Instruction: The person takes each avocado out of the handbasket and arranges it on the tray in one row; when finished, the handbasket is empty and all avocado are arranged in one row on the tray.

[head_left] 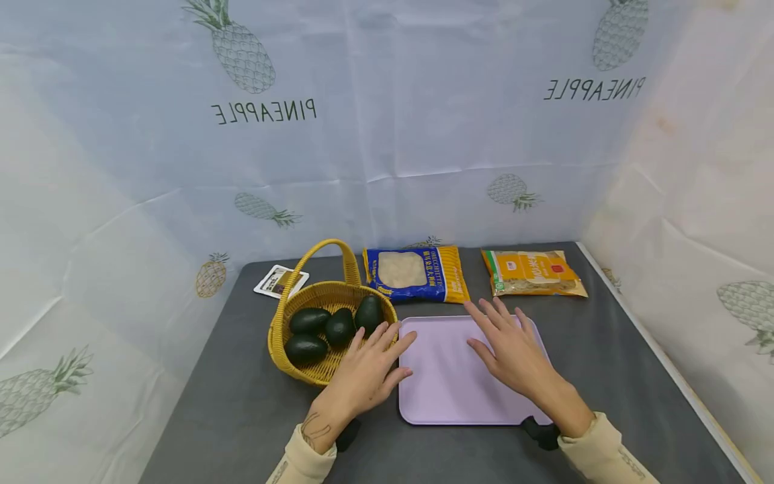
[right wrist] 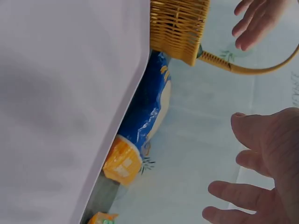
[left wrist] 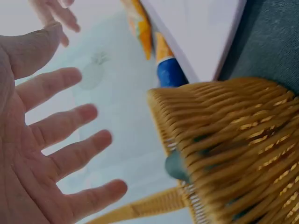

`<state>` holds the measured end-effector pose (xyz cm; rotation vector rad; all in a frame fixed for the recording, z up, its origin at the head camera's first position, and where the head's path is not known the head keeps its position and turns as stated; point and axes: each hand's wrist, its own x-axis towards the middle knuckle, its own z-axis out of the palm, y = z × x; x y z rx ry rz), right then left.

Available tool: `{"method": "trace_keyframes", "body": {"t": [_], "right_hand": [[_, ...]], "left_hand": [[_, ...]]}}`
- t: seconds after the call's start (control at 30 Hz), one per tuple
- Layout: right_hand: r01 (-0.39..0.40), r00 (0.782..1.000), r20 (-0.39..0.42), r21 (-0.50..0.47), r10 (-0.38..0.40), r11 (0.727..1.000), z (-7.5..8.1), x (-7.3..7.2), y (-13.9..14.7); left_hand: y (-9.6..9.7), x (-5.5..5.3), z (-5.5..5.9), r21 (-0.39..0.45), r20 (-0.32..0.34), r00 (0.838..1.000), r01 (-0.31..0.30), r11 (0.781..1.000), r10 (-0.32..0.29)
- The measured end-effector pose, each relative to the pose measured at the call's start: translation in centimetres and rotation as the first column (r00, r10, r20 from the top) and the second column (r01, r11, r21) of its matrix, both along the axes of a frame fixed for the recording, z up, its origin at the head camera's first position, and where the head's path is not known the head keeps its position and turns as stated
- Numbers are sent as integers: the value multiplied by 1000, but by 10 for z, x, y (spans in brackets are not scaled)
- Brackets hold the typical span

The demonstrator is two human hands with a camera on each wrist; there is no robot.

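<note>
My left hand hovers by the right front rim of a yellow wicker basket, fingers spread and holding nothing. Several dark green avocados lie inside the basket, whose tall handle arches over it. Over a lilac tray my right hand is held with its fingers apart and nothing in them. In the left wrist view the left hand shows straight fingers beside the basket's woven wall. The right wrist view has the right hand above the tray's level, thumb and fingers extended.
Behind the tray lies a blue and yellow pasta bag. An orange food packet is at the back right. A small white packet lies behind the basket. Pineapple-print cloth walls the grey table at back and sides.
</note>
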<state>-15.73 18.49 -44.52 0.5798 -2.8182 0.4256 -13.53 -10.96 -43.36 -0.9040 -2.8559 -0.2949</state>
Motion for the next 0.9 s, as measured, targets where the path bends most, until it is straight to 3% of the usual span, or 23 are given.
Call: {"method": "trace_keyframes", "body": {"t": [0.23, 0.4, 0.57, 0.7, 0.9], "right_hand": [[-87, 993, -85, -28, 84, 996, 10, -3, -15], [-144, 980, -146, -76, 132, 987, 18, -4, -25], [-174, 973, -169, -104, 155, 979, 26, -6, -36], [-199, 964, -200, -103, 176, 975, 28, -9, -46], [-206, 965, -191, -134, 179, 969, 27, -13, -62]], "left_hand": [[-13, 10, 22, 89, -67, 998, -2, 996, 8], [-26, 16, 39, 138, -207, 977, -19, 990, 48], [-40, 20, 53, 235, -372, 926, 27, 972, 65], [-52, 25, 64, 317, -462, 882, 65, 946, 94], [-68, 28, 78, 441, -576, 789, 79, 894, 214]]}}
